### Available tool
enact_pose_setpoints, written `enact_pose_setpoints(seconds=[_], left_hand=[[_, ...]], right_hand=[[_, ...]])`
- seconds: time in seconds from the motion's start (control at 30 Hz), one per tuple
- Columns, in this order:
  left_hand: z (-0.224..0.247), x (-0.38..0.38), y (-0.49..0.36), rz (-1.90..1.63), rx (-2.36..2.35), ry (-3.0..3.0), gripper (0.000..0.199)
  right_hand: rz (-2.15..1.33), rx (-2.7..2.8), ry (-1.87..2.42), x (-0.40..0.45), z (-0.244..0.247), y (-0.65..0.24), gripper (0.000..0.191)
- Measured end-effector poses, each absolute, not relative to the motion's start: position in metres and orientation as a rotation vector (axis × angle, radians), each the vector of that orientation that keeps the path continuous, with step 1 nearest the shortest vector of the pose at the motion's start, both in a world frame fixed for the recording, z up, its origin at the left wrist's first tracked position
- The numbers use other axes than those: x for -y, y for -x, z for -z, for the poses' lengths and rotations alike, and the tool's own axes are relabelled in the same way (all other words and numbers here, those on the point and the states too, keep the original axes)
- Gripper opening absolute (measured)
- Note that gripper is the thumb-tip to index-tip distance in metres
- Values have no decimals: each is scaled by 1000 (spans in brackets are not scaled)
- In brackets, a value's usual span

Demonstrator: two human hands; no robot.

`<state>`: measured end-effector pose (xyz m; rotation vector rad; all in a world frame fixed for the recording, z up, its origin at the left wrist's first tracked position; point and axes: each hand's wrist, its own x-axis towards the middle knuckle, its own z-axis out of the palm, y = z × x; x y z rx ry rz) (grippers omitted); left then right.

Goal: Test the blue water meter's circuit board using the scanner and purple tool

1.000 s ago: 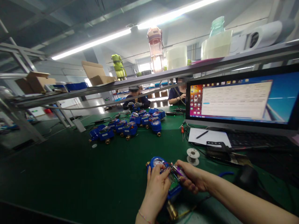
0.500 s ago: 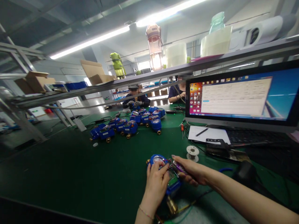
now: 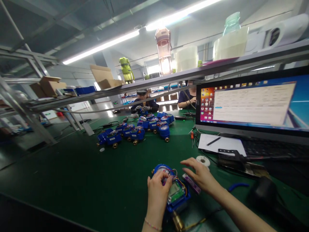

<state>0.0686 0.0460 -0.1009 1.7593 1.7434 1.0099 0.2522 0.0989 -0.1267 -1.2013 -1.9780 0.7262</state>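
Observation:
A blue water meter (image 3: pixel 178 203) lies before me with its housing uncovered, showing a green circuit board (image 3: pixel 176 192), a small display and thin coloured wires. A brass fitting (image 3: pixel 178 221) sticks out at its near end. My left hand (image 3: pixel 157 190) has its fingers curled over the meter's dial side, hiding part of the dial; its fingertips are close to the wires. To the right of the meter, a purple stick-shaped piece with white lettering (image 3: pixel 191 183) lies at a slant. Above it my right hand (image 3: pixel 201 175) is open, fingers spread and holding nothing.
Several blue meters (image 3: pixel 136 133) stand grouped farther back. A white spool (image 3: pixel 202 160), red-handled screwdriver (image 3: pixel 192 135), paper (image 3: pixel 220 145) with a pen, keyboard (image 3: pixel 260 146) and monitor (image 3: pixel 251 103) are to the right. A shelf (image 3: pixel 145 82) spans above; two people sit beyond.
My right hand has let go of the purple piece and opened, rising slightly away from it. The piece now rests beside the meter. My left hand stays on the meter; the view shifted slightly.

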Motion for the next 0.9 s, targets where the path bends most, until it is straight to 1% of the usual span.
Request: enact_pose_setpoints(seconds=[0.07, 0.1, 0.17, 0.27, 0.43, 0.5, 0.53, 0.63, 0.7, 0.73, 0.77, 0.83, 0.9], left_hand=[[101, -45, -68, -1015, -1748, -1751, 18], [101, -45, -68, -1016, -1749, -1751, 18], [102, -46, -67, -1011, -1751, -1749, 18], [102, -47, -66, -999, -1748, -1757, 19], [98, -48, -67, -995, -1726, -1777, 25], [97, -48, -66, -998, -1719, -1769, 27], [98, -48, -65, -1005, -1707, -1769, 29], [106, -45, -58, -1046, -1607, -1792, 33], [117, -41, -50, -1105, -1485, -1775, 34], [124, -39, -46, -1152, -1410, -1732, 37], [132, -36, -42, -1205, -1328, -1672, 45], [146, -28, -37, -1313, -1202, -1561, 70], [158, -20, -33, -1398, -1217, -1550, 100]], right_hand=[[-847, 1981, 948, -105, 114, -241, 25], [-923, 1971, 898, -107, 111, -236, 24], [-1018, 1943, 875, -111, 110, -228, 20], [-1034, 1903, 875, -114, 115, -223, 12], [-1043, 1921, 863, -114, 114, -221, 16], [-1062, 1918, 866, -114, 111, -223, 21], [-1080, 1894, 868, -114, 110, -225, 26], [-1116, 1743, 970, -109, 115, -236, 55], [-1157, 1705, 1104, -99, 127, -246, 67], [-1198, 1718, 1161, -92, 134, -250, 69], [-1246, 1748, 1190, -85, 142, -252, 68], [-1309, 1808, 1173, -67, 156, -253, 61], [-1270, 1846, 1140, -51, 165, -249, 54]])
